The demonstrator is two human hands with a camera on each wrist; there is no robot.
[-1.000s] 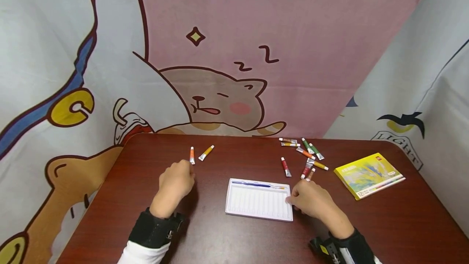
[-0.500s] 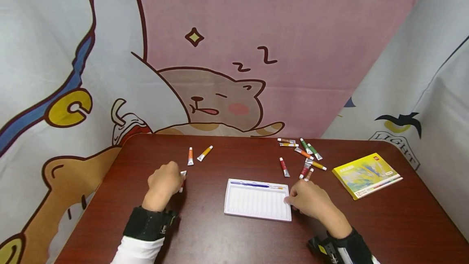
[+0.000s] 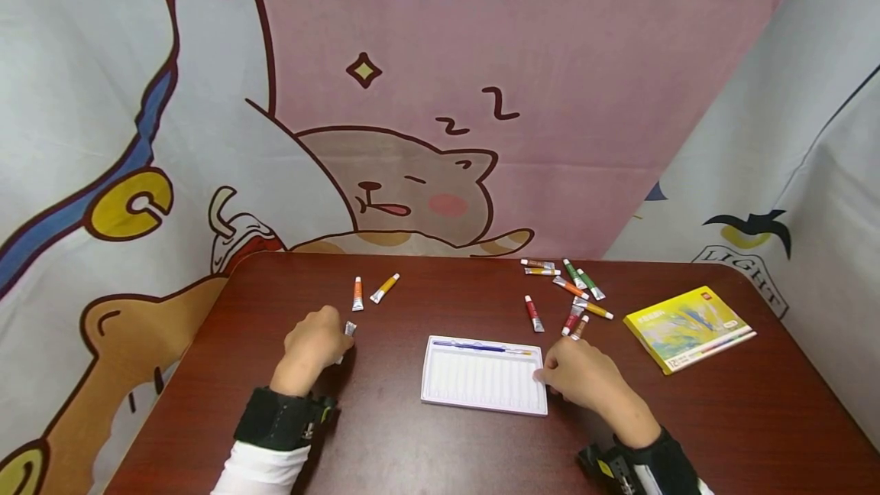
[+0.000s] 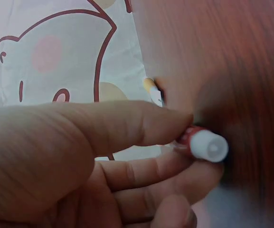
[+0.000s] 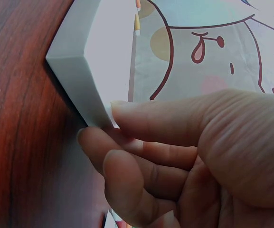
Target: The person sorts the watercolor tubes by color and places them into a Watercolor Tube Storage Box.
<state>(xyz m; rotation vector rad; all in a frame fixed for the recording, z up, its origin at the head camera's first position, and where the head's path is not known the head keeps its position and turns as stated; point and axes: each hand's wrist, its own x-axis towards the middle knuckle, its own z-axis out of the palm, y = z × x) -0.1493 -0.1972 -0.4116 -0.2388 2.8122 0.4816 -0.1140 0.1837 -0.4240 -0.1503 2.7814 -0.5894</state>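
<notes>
My left hand [image 3: 316,344] is at the left of the table, pinching a small red paint tube [image 4: 192,137] between thumb and fingers. The tube's white cap [image 4: 213,147] points away from the palm in the left wrist view; its crimped end pokes out past the knuckles in the head view. My right hand [image 3: 586,374] grips the right edge of a white plastic tray [image 3: 474,382], thumb on the rim and fingers against the side wall [image 5: 72,85]. Ribbed slots line the tray, and a blue paintbrush [image 3: 470,345] lies along its far side.
Beyond my left hand lie an orange tube [image 3: 358,294] and a yellow tube [image 3: 385,288]. Several more tubes cluster at the back right, with a red tube [image 3: 533,314] slightly apart. A yellow box [image 3: 690,329] lies flat at the right.
My left hand has drawn back leftward from near the orange tube, then shifted slightly right; the held tube's end has come into view. My right hand stays on the tray.
</notes>
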